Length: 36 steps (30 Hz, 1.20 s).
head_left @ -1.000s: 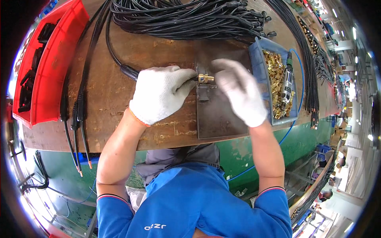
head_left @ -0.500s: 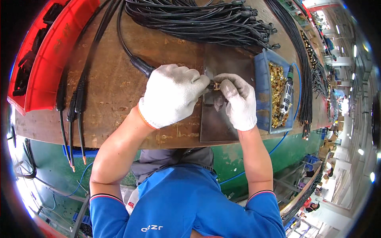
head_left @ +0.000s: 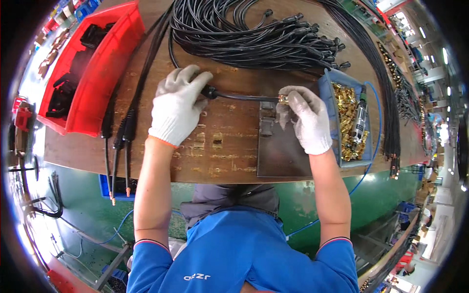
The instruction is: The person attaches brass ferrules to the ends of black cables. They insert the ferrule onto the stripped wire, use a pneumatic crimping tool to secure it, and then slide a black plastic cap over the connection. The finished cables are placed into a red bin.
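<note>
The left hand (head_left: 178,105), in a white knitted glove with an orange cuff edge, is closing its grip around the thick moulded end of a black cable (head_left: 239,96). The right hand (head_left: 305,119), gloved the same way, is pinching the cable's other end, where a small brass fitting (head_left: 282,99) is showing at the fingertips. Both grips are shut tight on the cable.

The cable is smooth, round and rubber-sheathed, and is running nearly straight and level between the two hands, just above the bench (head_left: 220,146). Its free length is lying wholly between the grips, with the brass tip sitting over the upper edge of a dark, flat metal plate (head_left: 283,151).

The bench is showing a worn brown wooden top with scuffed pale patches. The plate is rectangular and dull, resting at the near edge of the bench under the right hand. Just to the right of that hand, a blue plastic bin (head_left: 337,88) is holding a heap of shiny brass fittings and a slim dark tool. At the far side, a large bundle of black cables (head_left: 254,34) is lying coiled in loops. On the left, a red plastic tray (head_left: 93,83) is holding black parts, and several black leads (head_left: 119,136) are hanging over the near edge beside it.
</note>
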Available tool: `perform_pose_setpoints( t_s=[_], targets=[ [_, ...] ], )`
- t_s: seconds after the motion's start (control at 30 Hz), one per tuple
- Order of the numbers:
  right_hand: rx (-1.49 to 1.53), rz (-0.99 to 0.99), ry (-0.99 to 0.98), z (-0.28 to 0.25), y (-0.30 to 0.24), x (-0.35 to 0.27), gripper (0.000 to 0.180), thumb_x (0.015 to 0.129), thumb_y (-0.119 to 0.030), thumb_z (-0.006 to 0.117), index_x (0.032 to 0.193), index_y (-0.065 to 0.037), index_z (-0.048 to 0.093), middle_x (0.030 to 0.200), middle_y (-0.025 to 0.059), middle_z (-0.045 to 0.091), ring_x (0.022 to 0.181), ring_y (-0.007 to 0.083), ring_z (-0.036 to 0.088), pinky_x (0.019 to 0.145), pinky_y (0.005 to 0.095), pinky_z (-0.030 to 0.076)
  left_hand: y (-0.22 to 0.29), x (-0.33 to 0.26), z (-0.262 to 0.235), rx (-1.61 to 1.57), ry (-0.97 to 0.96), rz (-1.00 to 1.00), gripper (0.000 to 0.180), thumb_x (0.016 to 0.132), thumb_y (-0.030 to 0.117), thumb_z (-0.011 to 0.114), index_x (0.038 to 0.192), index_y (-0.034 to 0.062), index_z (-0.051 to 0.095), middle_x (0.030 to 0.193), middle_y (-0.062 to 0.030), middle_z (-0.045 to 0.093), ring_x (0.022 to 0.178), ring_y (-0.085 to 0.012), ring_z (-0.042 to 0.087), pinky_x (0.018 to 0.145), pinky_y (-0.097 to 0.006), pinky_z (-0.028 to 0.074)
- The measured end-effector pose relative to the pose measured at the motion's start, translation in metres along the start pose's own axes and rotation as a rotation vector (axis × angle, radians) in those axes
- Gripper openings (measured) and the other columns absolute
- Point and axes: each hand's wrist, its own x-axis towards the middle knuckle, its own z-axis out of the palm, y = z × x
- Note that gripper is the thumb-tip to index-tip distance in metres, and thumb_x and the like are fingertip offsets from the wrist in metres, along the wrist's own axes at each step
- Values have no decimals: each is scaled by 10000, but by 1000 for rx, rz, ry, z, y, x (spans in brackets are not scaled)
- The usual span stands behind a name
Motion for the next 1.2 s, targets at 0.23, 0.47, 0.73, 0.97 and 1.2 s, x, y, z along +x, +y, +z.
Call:
perform_pose_setpoints(
  t_s=[0.23, 0.47, 0.73, 0.97, 1.2],
  targets=[
    [-129, -112, -83, 23, -31, -21, 244, 1064, -148, 713, 1234, 26, 718, 951, 72, 758, 755, 83, 669, 666, 252, 549, 25, 6, -10, -234, 77, 145, 398, 807, 109, 827, 1198, 106, 754, 1185, -116, 766, 1170, -362, 690, 1067, -474, 503],
    [-572, -475, -53, 31, -32, -28, 235, 958, -113, 822, 1183, -60, 778, 1033, 93, 799, 797, 139, 737, 704, 278, 584, 50, 6, -20, -364, -38, 112, 436, 799, 70, 830, 1227, 76, 748, 1174, -161, 763, 1187, -401, 685, 1046, -479, 537],
    [-489, -551, -76, 30, -24, -29, 192, 957, -105, 816, 1132, -66, 745, 1028, 100, 789, 769, 173, 751, 692, 291, 592, 52, 9, -22, -433, -62, 117, 437, 785, 32, 831, 1211, 58, 740, 1139, -158, 768, 1139, -380, 707, 1029, -450, 542],
    [-488, -529, -101, 38, -26, -37, 185, 948, -89, 822, 1111, -78, 733, 1002, 93, 792, 774, 214, 775, 678, 304, 599, 53, 0, -16, -531, -60, 0, 390, 792, 42, 871, 1142, 62, 701, 1014, -138, 747, 975, -360, 720, 863, -446, 575],
    [-484, -574, -75, 41, -22, -35, 132, 979, -64, 794, 1098, -43, 739, 1015, 94, 802, 795, 170, 762, 684, 285, 600, 56, 5, -20, -401, 13, 170, 353, 784, -2, 825, 1106, 50, 690, 1022, -139, 731, 973, -374, 708, 901, -446, 563]
  ],
)
